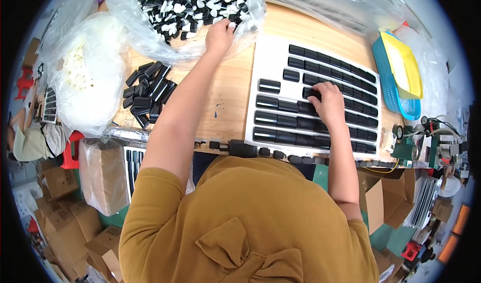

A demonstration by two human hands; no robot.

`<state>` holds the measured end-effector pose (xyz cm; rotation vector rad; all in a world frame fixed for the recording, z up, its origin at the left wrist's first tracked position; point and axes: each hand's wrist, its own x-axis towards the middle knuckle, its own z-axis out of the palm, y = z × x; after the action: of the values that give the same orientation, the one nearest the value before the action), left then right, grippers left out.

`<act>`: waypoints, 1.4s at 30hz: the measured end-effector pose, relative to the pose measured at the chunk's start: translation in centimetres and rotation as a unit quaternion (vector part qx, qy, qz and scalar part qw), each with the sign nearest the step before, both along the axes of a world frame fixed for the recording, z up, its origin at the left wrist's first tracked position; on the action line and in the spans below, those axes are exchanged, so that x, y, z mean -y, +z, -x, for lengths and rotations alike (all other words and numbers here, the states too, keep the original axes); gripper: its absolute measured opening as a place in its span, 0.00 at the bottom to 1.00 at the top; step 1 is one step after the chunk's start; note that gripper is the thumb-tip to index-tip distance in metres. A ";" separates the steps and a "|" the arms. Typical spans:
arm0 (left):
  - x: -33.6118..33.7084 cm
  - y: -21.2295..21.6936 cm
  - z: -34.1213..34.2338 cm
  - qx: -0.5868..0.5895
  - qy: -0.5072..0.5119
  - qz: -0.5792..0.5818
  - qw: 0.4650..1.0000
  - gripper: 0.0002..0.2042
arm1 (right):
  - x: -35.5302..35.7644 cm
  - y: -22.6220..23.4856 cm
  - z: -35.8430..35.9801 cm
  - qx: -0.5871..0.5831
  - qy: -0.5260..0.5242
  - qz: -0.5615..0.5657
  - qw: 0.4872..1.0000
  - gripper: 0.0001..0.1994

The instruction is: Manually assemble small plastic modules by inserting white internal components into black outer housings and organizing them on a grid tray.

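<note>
My left hand (219, 36) reaches to the near edge of a pile of small black and white plastic parts (193, 5) on a clear plastic bag. Its fingers are curled together beside a small white part; what they grip is partly hidden. On the right lies a white tray (268, 57) with rows of glossy black plastic pieces (280, 104). Over the middle of these rows my right hand (328, 102) is bent, thumb and fingers closed around one black piece (307, 92). Gaps show in the rows left of this hand.
Loose black pieces (148, 90) lie heaped left of my left forearm. Beyond them sits a clear bag of whitish parts (82, 77). Blue (386, 67) and yellow baskets (405, 65) stand right of the tray. Gauges and hoses (426, 132) are at the table's right end.
</note>
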<state>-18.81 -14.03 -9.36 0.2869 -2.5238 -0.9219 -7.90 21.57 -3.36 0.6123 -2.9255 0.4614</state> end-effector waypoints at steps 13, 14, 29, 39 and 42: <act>-2.4 1.2 -17.7 0.006 -0.101 -0.065 0.993 0.07 | -0.9 1.9 2.6 0.168 0.034 0.002 0.985 0.15; -2.6 1.1 -18.5 0.007 -0.097 -0.065 0.993 0.07 | -0.7 2.2 2.5 0.169 0.037 0.001 0.985 0.15; -3.1 -0.7 -20.1 -0.037 -0.128 -0.068 0.989 0.12 | 12.2 1.5 -1.6 0.196 0.190 0.274 0.922 0.11; -3.0 -1.3 -20.1 -0.053 -0.130 -0.048 0.989 0.13 | 16.3 -1.2 -1.4 0.083 0.282 0.172 0.940 0.12; -3.0 -1.3 -20.1 -0.053 -0.126 -0.043 0.990 0.13 | 16.6 -0.9 -1.5 0.097 0.289 0.161 0.939 0.13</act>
<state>1.28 -11.07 -10.68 -0.0558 -2.4617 -1.1132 -6.36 4.95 -4.28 1.4424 -2.6926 1.0879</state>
